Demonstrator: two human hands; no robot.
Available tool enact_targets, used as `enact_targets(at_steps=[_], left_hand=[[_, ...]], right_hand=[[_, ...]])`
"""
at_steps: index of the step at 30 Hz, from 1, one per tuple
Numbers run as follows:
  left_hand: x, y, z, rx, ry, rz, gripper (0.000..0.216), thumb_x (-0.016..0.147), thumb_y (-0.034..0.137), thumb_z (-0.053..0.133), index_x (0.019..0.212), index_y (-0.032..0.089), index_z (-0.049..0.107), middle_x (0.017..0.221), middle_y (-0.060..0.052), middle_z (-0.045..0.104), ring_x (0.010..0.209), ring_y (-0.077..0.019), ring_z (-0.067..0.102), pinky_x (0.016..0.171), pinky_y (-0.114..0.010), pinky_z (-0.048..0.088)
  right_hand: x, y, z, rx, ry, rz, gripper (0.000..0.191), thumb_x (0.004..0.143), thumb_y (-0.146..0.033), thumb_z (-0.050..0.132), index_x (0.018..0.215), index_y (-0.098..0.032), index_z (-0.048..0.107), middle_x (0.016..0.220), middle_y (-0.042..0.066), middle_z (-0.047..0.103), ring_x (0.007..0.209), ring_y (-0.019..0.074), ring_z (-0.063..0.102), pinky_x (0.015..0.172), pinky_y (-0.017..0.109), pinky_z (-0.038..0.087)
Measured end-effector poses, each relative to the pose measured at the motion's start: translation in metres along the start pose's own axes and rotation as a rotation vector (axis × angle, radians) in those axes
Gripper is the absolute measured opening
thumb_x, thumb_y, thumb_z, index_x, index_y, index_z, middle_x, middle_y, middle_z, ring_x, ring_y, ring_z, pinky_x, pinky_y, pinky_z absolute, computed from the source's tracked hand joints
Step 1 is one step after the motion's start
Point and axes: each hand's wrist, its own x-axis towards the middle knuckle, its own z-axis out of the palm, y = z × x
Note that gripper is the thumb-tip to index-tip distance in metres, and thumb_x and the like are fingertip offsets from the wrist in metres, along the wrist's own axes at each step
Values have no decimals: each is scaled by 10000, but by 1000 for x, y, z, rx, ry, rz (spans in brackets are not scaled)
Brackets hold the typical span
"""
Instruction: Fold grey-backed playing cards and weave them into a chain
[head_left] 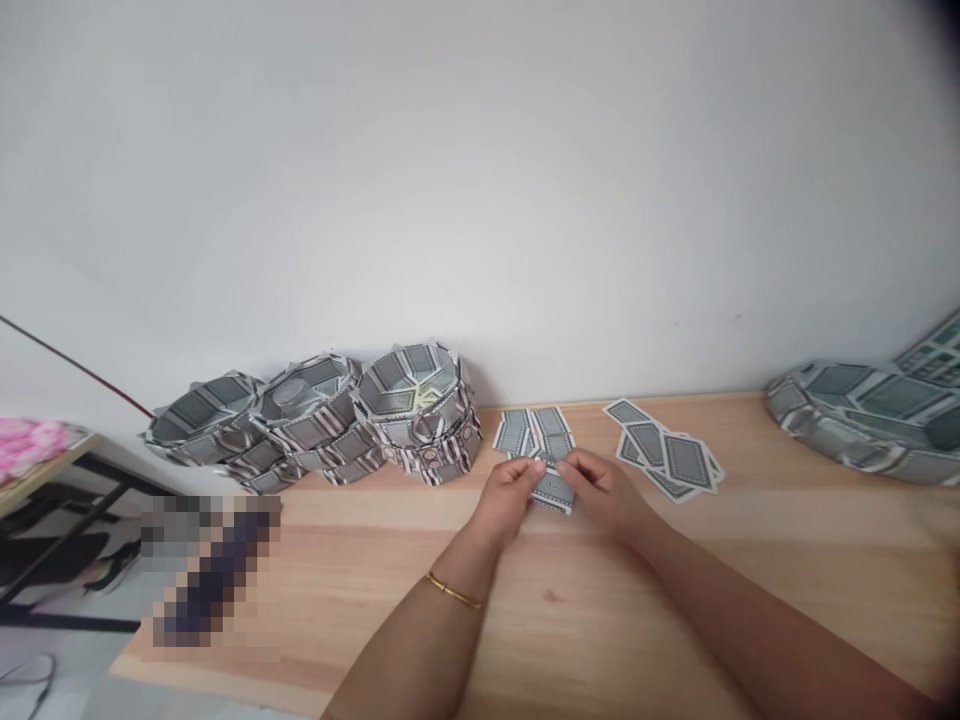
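My left hand (508, 497) and my right hand (606, 490) meet at the middle of a wooden table (390, 560), each pinching an end of a grey-backed playing card (553, 488). A thin gold bangle circles my left wrist. Just beyond my fingers lie a few more cards (529, 430), face down near the wall. To the right, a loose spread of cards (667, 458) lies flat on the wood.
Three round bowls woven from folded cards (322, 415) stand against the white wall at the left. A larger card-woven piece (862, 420) sits at the far right. A blurred patch covers the table's left edge. A lower table with pink flowers (30, 445) stands at far left.
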Motion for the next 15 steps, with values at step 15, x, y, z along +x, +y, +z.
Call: enact_targets(at_steps=[15], left_hand=[[0,1,-2,56,-10,20,354,714,453,646,659,111,573,612,14,474,602,-83,377,602,-228,286]], right_hand=[[-1,-2,0,21,9,2,314,866,-438,427,660,-202,449,587,-39,422,574,118,420,543,231,362]])
